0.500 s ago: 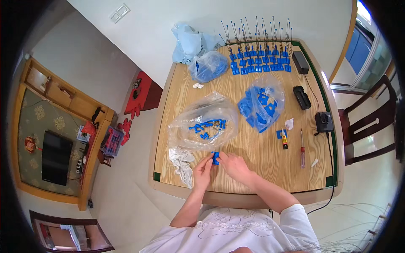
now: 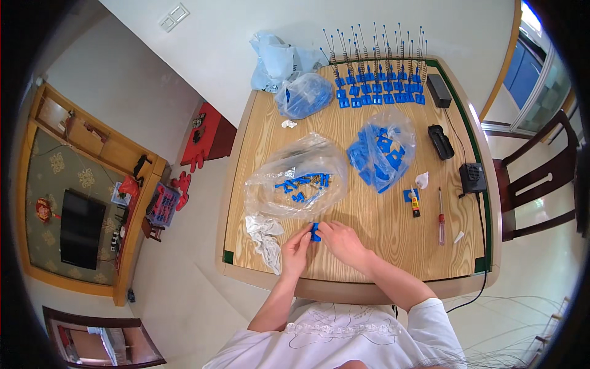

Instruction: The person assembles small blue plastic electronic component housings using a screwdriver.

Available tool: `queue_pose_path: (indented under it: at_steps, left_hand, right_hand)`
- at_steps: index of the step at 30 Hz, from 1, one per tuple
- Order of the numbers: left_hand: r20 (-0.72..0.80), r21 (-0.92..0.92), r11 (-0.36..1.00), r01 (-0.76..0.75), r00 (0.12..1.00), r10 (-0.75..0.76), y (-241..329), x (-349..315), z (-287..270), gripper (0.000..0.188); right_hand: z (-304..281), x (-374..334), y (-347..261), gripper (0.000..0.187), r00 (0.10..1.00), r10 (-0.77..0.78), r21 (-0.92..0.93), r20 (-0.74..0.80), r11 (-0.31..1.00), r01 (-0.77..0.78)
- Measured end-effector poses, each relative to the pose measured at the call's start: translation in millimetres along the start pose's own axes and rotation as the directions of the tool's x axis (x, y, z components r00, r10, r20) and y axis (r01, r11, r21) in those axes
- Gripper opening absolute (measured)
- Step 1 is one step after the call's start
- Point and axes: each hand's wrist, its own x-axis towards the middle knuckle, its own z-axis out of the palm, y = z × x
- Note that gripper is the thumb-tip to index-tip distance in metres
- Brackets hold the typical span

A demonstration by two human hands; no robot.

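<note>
Head view: left hand [image 2: 297,248] and right hand [image 2: 342,242] are pinching one block [image 2: 315,232]; assembled pieces [image 2: 376,89] are standing; bagged parts [image 2: 367,170] are waiting.

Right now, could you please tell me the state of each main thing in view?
Left hand: holding the blue piece
Right hand: also holding it
Blue piece: partly hidden
Front clear bag: spread out, small parts inside
Middle clear bag: holding blue pieces
Spring-topped pieces: standing upright
Screwdriver: lying flat
Glue tube: lying down
White cloth: crumpled
Television: screen dark
</note>
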Motion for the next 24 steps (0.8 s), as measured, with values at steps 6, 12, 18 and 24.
queue_pose_path:
  at_steps: [6, 12, 18, 24]
  left_hand:
    - [0.042, 0.029, 0.999, -0.027, 0.999, 0.026, -7.3, -0.7, 0.8, 0.027]
    - [-0.041, -0.218, 0.952, 0.217, 0.972, -0.231, -11.1, 4.4, -6.7, 0.029]
    - [0.104, -0.549, 0.784, 0.289, 0.955, -0.280, -11.1, 3.4, -11.4, 0.039]
    - [0.125, -0.533, 0.798, 0.280, 0.959, -0.253, -16.2, 0.2, -10.2, 0.040]
  right_hand:
    - [-5.1, 2.3, -1.2, 0.016, 0.988, 0.126, 0.005, 0.090, 0.992, -0.127]
    - [-10.7, 3.7, -1.4, 0.015, 0.993, 0.062, 0.068, -0.099, 0.996, -0.055]
    - [-12.5, 4.0, -9.9, 0.010, 0.960, 0.211, 0.397, -0.186, 0.909, -0.123]
    - [-6.8, 3.3, -12.5, 0.009, 0.935, 0.321, 0.686, -0.153, 0.715, -0.134]
